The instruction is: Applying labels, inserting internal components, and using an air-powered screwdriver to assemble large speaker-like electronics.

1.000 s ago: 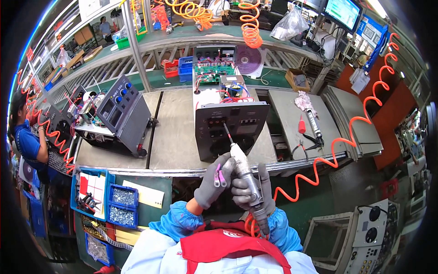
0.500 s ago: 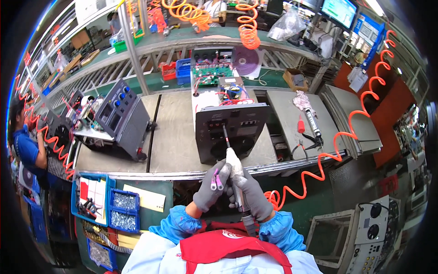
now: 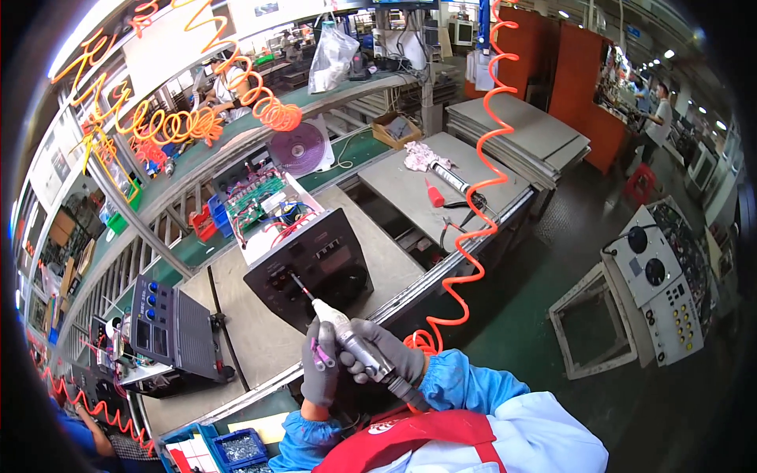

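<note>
**Driver bit on the panel face, both gloved hands on the tool**

A long grey workbench runs across the view, with a green conveyor lane behind it. On the bench stands an open machine chassis, its black front panel tilted toward the person and its green circuit board with red wiring exposed on top. To the left stands a second, closed unit with blue knobs. An orange coiled air hose hangs down at the right and ends near the person's wrists.

The right hand, in a grey glove, is closed around the body of a pneumatic screwdriver. The left hand, also gloved, is wrapped around the front of the tool, steadying it; a small pink piece shows between its fingers, and I cannot tell what it is. The slim bit reaches up to the left part of the black panel, and its tip appears to touch there.

The risk, as I judge it: the tool comes in at a slant, so the bit could skid off the fastener and scratch the panel. The hose's pull on the tool's rear could worsen that drift.
</note>
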A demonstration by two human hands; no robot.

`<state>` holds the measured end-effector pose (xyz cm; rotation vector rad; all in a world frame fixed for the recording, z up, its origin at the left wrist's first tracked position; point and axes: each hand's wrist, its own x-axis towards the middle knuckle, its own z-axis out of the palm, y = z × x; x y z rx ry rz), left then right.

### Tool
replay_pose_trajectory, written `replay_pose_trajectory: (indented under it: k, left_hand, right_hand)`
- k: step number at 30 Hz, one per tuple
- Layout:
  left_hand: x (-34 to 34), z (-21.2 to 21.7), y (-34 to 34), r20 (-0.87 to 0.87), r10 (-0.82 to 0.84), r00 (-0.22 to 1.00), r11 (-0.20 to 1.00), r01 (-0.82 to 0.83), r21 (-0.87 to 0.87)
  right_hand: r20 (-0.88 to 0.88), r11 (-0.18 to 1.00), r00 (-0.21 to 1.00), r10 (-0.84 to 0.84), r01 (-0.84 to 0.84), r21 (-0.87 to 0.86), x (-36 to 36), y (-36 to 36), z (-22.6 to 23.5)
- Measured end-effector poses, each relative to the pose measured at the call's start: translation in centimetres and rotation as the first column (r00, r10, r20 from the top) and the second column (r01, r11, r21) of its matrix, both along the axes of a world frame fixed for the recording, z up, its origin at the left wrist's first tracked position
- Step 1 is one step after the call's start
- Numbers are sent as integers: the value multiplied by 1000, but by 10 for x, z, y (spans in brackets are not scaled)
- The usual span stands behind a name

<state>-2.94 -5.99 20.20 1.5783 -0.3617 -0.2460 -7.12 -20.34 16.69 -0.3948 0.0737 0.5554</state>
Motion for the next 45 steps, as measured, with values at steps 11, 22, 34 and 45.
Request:
replay_pose_trajectory:
  k: [11, 22, 34, 45]
  left_hand:
    - [-1, -27, 19, -93, 141, 986, 990, -143, -13]
    - [35, -32, 23, -242, 211, 947, 955, -253, -156]
    - [79, -34, 36, -303, 211, 929, 845, -329, -422]
    - [-1, -10, -6, -468, 53, 882, 982, -131, -137]
  right_hand:
    - [144, 836, 989, -31, 104, -539, -5, 19, 50]
    - [198, 764, 980, 15, 116, -635, -9, 6, 35]
    - [145, 756, 955, 260, -108, -646, -38, -31, 36]
    - [211, 754, 972, 108, 58, -654, -24, -28, 39]
